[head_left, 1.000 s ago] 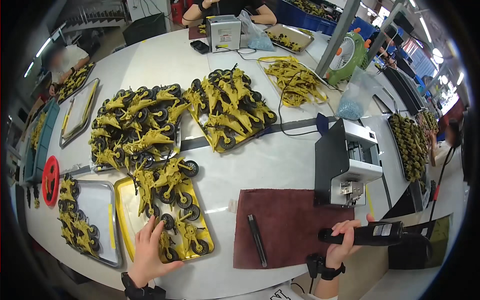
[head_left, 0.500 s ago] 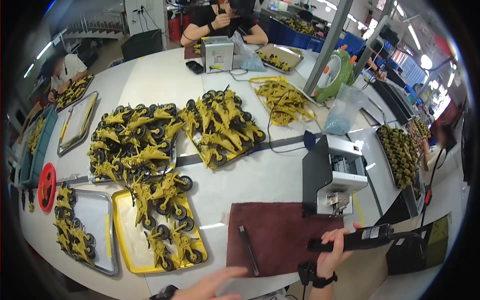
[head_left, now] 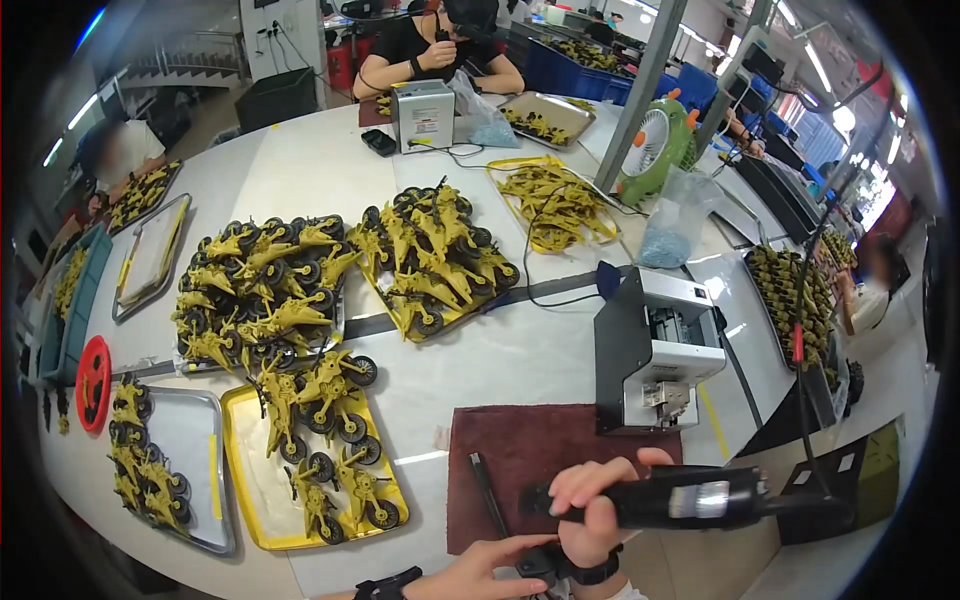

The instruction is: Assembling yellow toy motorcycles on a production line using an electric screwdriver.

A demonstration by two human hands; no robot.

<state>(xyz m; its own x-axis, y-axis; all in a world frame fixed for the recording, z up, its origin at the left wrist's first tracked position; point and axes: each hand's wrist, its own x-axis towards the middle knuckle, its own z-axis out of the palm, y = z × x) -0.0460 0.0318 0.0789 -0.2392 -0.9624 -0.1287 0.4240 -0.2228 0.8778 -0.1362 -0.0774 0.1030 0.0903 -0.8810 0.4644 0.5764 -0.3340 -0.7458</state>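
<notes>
My right hand (head_left: 598, 500) is wrapped round a black electric screwdriver (head_left: 650, 498) with a cable at its rear end. The tool lies nearly level over the maroon mat (head_left: 530, 450), pointing left. A band with a small black device (head_left: 545, 563) sits at my right wrist. My left hand (head_left: 480, 572) is next to that device, fingers stretched out, with nothing seen in them; I cannot tell whether it touches the device. A thin black rod (head_left: 488, 490) lies on the mat. Left of the mat, a yellow tray (head_left: 250, 500) holds several yellow toy motorcycles (head_left: 318, 425) with black wheels.
A grey screw-feeder-like machine (head_left: 660, 360) stands behind the mat. Heaped motorcycle trays (head_left: 265, 285) fill the middle left; a silver tray (head_left: 200, 430) is at far left. A red dish (head_left: 93, 385), green fan (head_left: 660, 145) and bag of blue bits (head_left: 675, 225) surround them. Co-workers sit beyond.
My right hand has brought the screwdriver left, over the mat. My left hand has moved right, to the device at my right wrist. The view has shifted slightly.
</notes>
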